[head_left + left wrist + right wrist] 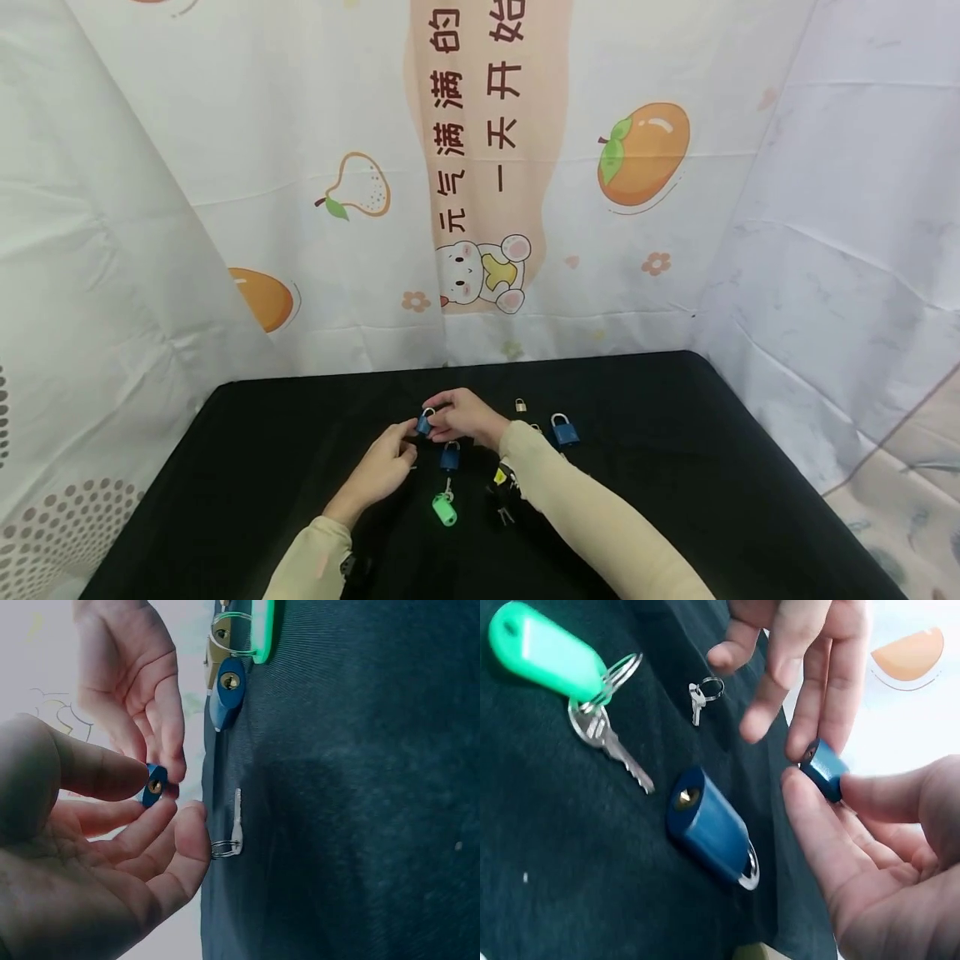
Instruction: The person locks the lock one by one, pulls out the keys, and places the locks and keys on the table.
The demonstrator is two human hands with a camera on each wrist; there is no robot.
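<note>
A small blue padlock (pixel 424 422) with a silver shackle is held up over the black cloth between both hands. My right hand (pixel 463 415) pinches its body between thumb and fingers. From the other side, my left hand (pixel 382 461) has thumb and fingertips on it; its keyhole (pixel 155 786) faces the left wrist camera. Below the hands lies a small key (pixel 697 705) on a split ring. A larger blue padlock (pixel 709 825), shackle closed, lies nearby, with a key (pixel 611 742) on a green tag (pixel 547 652) beside it.
Toward the back right are a small brass padlock (pixel 521 406) and another blue padlock (pixel 564 431). A yellow tag (pixel 500 477) and loose keys (pixel 506 517) lie partly hidden by the right forearm. Black cloth (pixel 300 425) covers the table; a printed white curtain (pixel 360 275) stands behind.
</note>
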